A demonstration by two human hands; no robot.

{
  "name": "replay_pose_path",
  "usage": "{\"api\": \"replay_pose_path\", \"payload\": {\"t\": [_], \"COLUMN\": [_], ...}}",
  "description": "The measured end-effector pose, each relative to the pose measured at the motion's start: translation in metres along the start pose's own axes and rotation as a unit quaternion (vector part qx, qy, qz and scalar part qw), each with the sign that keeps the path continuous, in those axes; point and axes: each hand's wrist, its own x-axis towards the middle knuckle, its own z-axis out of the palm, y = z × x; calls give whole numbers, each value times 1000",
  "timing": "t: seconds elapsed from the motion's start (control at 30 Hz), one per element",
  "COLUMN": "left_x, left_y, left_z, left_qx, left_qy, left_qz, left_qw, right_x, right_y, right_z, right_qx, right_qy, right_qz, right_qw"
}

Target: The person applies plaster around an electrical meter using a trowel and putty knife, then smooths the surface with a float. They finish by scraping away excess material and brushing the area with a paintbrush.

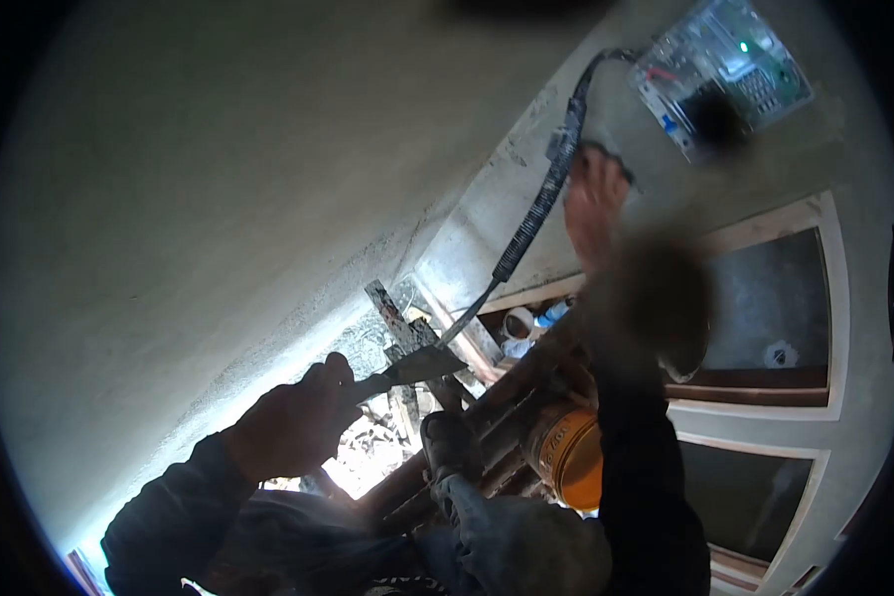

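Note:
My left hand (298, 422) grips a putty knife by its handle. The knife's flat, flared blade (425, 366) points right, out over the scaffold boards. Stretched up to the wall below an electrical box, my right hand (596, 204) is blurred. A thin dark edge shows at its fingertips, so it seems to press something flat to the wall, but I cannot make out what. Just left of it a black corrugated conduit (538, 214) hangs from the clear-covered electrical box (730, 79), which has a green light.
A yellow bucket (578, 459) stands by the wooden poles (507, 402) below. My shoe (450, 442) rests beside them, with bright rubble-strewn ground (368, 462) far beneath. A framed window opening (834, 308) lies at right, a broad plastered surface (219, 199) at left.

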Motion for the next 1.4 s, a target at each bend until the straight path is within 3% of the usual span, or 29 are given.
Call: {"api": "replay_pose_path", "payload": {"t": [0.07, 0.1, 0.17, 0.2, 0.27, 0.3, 0.37, 0.4, 0.47, 0.5, 0.57, 0.6, 0.67, 0.7, 0.77, 0.93, 1.0, 1.03, 1.07, 1.13, 1.17, 1.23, 1.27, 1.33, 1.37, 1.4], "left_x": [-4, -4, 0, 1, 7, 12, 13, 11, 5, -1, -10, -14, -16, -15, -12, 11, 9, 5, 5, -3, -7, -9, -7, 1, 4, 7], "left_y": [-4, -2, 11, 6, -11, -10, -4, -3, -5, -1, 0, 1, 5, 7, -2, 3, 11, 10, 7, 2, 4, 4, 6, 11, 10, 8], "left_z": [3, -1, -12, -9, 0, -1, -3, -5, -2, -4, -3, -2, -4, -7, -2, -2, -5, -3, -2, 4, 1, -1, -3, -9, -9, -7], "left_qx": [26, 0, -52, -46, 37, 38, 27, 33, 73, -38, 25, 95, 53, 30, 25, 24, 40, 49, 58, 29, 7, -49, -46, -30, 35, 38], "left_qy": [45, 21, -42, -43, 12, 9, 2, 4, 10, 4, 21, 32, 9, 2, 36, -2, -16, -32, -39, -4, -13, -21, -29, -61, -38, -48], "left_qz": [26, -6, -100, -102, -3, -3, -27, -24, 29, -33, 8, 43, 13, 4, 33, 24, 27, 44, 61, 37, 12, 11, 9, -85, -18, -18], "left_qw": [998, 1000, 993, 993, 999, 999, 999, 999, 997, 999, 999, 994, 998, 1000, 998, 999, 999, 997, 996, 999, 1000, 999, 998, 994, 999, 998], "right_x": [-17, -4, 15, 28, 59, 68, 63, 55, 36, 27, -9, -18, -21, -18, 2, 20, 26, 11, 0, -27, -19, -15, -11, 25, 36, 43], "right_y": [1, 2, 7, 5, -5, -10, -18, -20, -26, -27, -22, -17, -5, 6, 30, 12, 7, 13, 16, 17, 24, 36, 34, 19, 13, 7], "right_z": [-28, -34, -38, -31, -18, -15, -19, -12, 17, 16, 2, -16, -66, -72, -67, -49, -52, -26, -25, -38, -39, -56, -60, -57, -53, -51], "right_qx": [9, 13, -4, -2, -2, -3, 5, 3, -90, -93, 46, 46, 18, 19, -74, -114, -146, -82, -86, -46, -41, -47, -48, -63, -63, -49], "right_qy": [46, 44, 158, 158, 186, 184, 42, 46, -89, -80, 43, 42, 52, 44, 172, 68, -31, -18, -4, 24, 27, 152, 146, 97, 92, 74], "right_qz": [96, 94, 156, 163, 163, 165, 104, 109, 56, 50, 80, 73, 162, 164, 197, 150, 15, -15, -15, 84, 75, 150, 155, 150, 154, 124], "right_qw": [994, 995, 975, 974, 969, 969, 994, 993, 990, 991, 995, 995, 985, 985, 962, 980, 989, 996, 996, 995, 996, 976, 976, 982, 982, 988]}}
